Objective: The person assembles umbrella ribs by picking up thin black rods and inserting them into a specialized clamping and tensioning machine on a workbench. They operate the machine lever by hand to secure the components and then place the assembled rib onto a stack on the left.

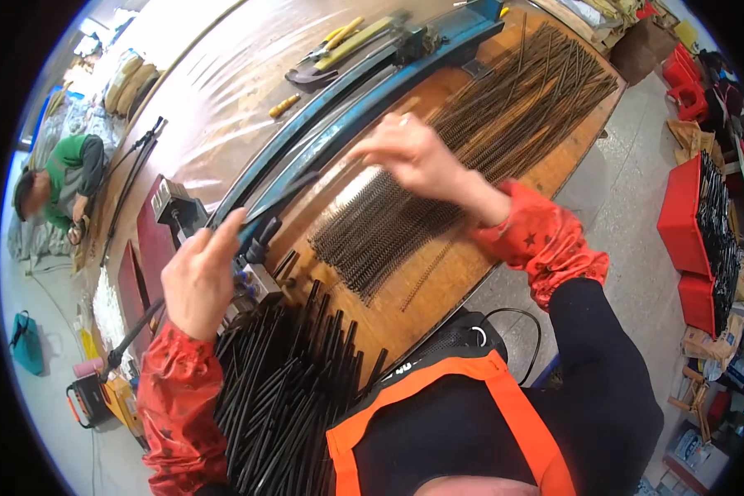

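Note:
My left hand (197, 279) is closed round a long black rod (285, 197) that runs up and to the right past my fingers. The rod's other end appears to stick out behind the hand to the lower left. Raised over the blue metal rail (339, 124) is my right hand (409, 155), its fingers bent and pinched together. Whatever those fingers hold is too blurred to make out. Beneath the right hand, a wide row of long thin coil springs (380, 227) lies on the wooden table (438, 285). Many black tubes (277, 405) are heaped below my left hand.
A yellow-handled tool (339, 37) and a small brass-coloured handle (284, 106) lie beyond the rail. A metal block (175, 207) stands by my left hand. At far left a person in green (62, 182) works. Red bins (690, 231) stand on the right.

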`<state>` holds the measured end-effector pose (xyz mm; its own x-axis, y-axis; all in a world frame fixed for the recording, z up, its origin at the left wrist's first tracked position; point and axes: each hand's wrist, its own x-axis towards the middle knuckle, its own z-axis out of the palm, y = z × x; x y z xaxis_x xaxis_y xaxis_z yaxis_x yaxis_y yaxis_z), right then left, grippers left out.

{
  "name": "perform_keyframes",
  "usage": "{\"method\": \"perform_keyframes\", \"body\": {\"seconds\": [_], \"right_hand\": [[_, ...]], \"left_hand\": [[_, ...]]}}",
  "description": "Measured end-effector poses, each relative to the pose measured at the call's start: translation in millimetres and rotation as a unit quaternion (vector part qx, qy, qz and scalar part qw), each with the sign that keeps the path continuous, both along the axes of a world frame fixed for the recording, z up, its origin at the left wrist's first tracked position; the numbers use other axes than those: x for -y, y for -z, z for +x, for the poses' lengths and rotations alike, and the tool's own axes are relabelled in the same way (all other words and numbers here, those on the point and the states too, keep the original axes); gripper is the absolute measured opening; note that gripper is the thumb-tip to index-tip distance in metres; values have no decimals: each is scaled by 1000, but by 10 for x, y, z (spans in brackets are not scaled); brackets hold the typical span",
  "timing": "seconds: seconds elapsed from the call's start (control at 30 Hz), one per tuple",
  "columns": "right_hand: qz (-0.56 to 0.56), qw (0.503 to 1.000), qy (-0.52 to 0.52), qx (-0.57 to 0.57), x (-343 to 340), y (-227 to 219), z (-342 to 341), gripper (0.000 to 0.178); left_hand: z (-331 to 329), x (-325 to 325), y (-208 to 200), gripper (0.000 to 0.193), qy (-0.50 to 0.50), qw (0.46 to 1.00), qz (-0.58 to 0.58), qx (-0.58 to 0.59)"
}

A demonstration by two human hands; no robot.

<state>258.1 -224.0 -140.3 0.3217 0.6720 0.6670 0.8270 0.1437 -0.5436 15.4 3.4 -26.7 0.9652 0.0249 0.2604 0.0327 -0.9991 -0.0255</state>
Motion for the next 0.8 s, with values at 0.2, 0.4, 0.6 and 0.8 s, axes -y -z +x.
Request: {"method": "perform_keyframes", "body": {"seconds": [0.2,0.4,0.6,0.8], "right_hand": [[15,1000,17,-14,-62,-103,79,26],[71,997,-17,35,-347,-106,-234,26],[160,985,-63,29,-715,-125,-534,30],[-49,991,90,84,-472,334,150,19]], "left_hand": [[-285,-25,-124,42,-42,999,14,-1],[-324,-36,-88,44,-11,998,50,34],[-432,-51,-23,47,-39,999,12,20],[-1063,-919,-255,35,-112,970,4,217]]}}
